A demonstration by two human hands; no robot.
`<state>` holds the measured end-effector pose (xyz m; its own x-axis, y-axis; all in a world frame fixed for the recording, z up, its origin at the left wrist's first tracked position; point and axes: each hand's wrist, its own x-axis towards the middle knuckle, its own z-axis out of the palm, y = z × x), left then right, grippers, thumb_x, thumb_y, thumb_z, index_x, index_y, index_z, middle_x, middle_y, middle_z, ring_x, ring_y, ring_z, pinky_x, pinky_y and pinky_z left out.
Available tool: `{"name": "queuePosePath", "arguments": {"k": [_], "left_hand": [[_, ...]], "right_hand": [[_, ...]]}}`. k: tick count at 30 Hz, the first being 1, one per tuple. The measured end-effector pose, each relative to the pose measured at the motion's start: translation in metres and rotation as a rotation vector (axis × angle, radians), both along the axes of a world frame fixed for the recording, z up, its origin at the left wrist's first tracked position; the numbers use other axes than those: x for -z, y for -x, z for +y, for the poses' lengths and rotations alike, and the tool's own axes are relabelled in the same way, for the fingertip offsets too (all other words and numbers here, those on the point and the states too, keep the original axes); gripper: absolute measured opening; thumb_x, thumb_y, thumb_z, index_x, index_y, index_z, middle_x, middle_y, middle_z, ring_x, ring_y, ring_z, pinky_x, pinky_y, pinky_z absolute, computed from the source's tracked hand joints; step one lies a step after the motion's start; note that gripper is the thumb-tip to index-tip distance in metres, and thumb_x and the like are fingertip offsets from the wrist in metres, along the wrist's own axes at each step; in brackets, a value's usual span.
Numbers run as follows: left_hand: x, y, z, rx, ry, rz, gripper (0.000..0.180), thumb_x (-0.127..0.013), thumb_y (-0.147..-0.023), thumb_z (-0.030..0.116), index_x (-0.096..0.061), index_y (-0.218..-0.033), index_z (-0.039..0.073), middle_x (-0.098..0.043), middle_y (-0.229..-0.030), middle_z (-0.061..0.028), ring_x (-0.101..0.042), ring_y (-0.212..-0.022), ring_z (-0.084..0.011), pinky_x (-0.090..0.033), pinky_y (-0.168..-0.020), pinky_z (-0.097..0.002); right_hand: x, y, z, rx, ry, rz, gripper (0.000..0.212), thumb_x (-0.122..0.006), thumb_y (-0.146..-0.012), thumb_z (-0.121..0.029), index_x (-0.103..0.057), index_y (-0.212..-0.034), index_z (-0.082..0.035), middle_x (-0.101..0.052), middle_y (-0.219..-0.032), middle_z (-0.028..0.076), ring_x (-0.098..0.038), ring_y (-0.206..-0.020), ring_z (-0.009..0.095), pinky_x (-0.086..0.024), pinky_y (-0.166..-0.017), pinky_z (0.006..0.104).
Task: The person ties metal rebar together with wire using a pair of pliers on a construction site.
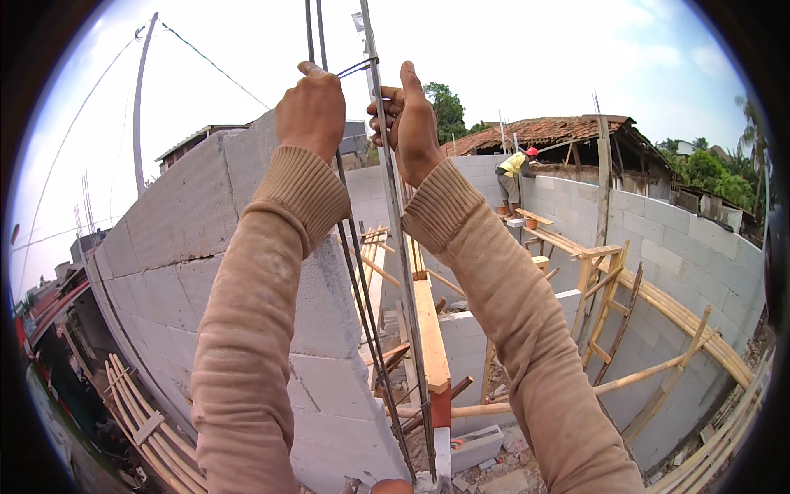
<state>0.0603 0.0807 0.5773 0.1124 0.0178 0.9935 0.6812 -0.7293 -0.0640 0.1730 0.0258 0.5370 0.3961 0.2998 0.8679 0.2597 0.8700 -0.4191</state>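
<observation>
Tall steel reinforcing bars (368, 296) rise between my forearms from the base of the block wall. Near their top, a thin dark rebar stirrup (359, 67) reaches from a grey upright bar (385, 165) to my left hand. My left hand (311, 111) is closed at the stirrup's left end, against the two darker bars; its fingertips are mostly hidden. Facing it across the gap, my right hand (414, 128) is open, thumb up and fingers loosely bent beside the grey bar. Whether those fingers touch the bar, I cannot tell.
A pale block wall (177, 230) stands close on my left. Below are a wooden plank (429, 329), bamboo scaffolding (658, 300) and rubble (506, 469). Farther off, a person in a red helmet and yellow top (514, 169) bends at the far block wall (650, 230).
</observation>
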Motion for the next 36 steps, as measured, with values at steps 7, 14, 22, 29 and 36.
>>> {"name": "queuePosePath", "arguments": {"k": [7,14,22,29,36], "left_hand": [[0.003,0.012,0.003,0.046,-0.052,-0.010,0.061,-0.058,-0.088,0.006,-0.038,-0.138,-0.022,-0.071,-0.087,-0.0241,-0.074,-0.082,-0.0312,-0.062,-0.073,-0.0372],[-0.009,0.015,0.007,0.606,0.212,-0.040,0.076,-0.061,-0.081,0.009,-0.032,-0.147,-0.015,-0.070,-0.111,-0.0259,-0.072,-0.088,-0.0276,-0.056,-0.083,-0.0329],[-0.024,0.005,0.034,0.861,0.383,0.053,0.037,-0.050,-0.099,0.029,-0.068,-0.110,-0.001,-0.071,-0.106,-0.0228,-0.069,-0.100,-0.0313,-0.053,-0.081,-0.0373],[0.010,-0.009,0.021,0.643,0.373,-0.068,0.033,-0.051,-0.090,0.021,-0.071,-0.103,-0.003,-0.067,-0.104,-0.0323,-0.067,-0.102,-0.0421,-0.052,-0.089,-0.0463],[0.057,-0.007,-0.008,0.727,0.399,-0.118,0.036,-0.049,-0.089,0.016,-0.065,-0.100,-0.014,-0.066,-0.102,-0.0359,-0.065,-0.100,-0.0476,-0.051,-0.086,-0.0461]], "right_hand": [[0.002,0.000,-0.016,0.205,0.182,-0.175,0.088,-0.036,-0.100,-0.063,-0.046,-0.134,0.018,-0.062,-0.106,0.020,-0.063,-0.095,0.025,-0.053,-0.077,0.0318],[-0.042,-0.010,-0.013,0.326,0.060,-0.193,0.078,-0.039,-0.100,-0.059,-0.045,-0.141,0.007,-0.056,-0.116,0.018,-0.057,-0.108,0.024,-0.050,-0.091,0.0437],[-0.071,-0.031,0.022,0.234,0.156,-0.204,0.037,-0.060,-0.094,-0.037,-0.067,-0.117,-0.009,-0.069,-0.094,0.008,-0.065,-0.083,0.025,-0.054,-0.068,0.0388],[-0.015,-0.022,0.003,0.377,0.168,-0.153,0.046,-0.061,-0.095,-0.040,-0.071,-0.099,0.004,-0.071,-0.085,0.013,-0.065,-0.072,0.019,-0.053,-0.057,0.0328],[0.028,-0.018,-0.024,0.453,0.159,-0.118,0.046,-0.067,-0.092,-0.045,-0.072,-0.092,0.001,-0.068,-0.078,0.006,-0.061,-0.065,0.012,-0.050,-0.056,0.0284]]}}
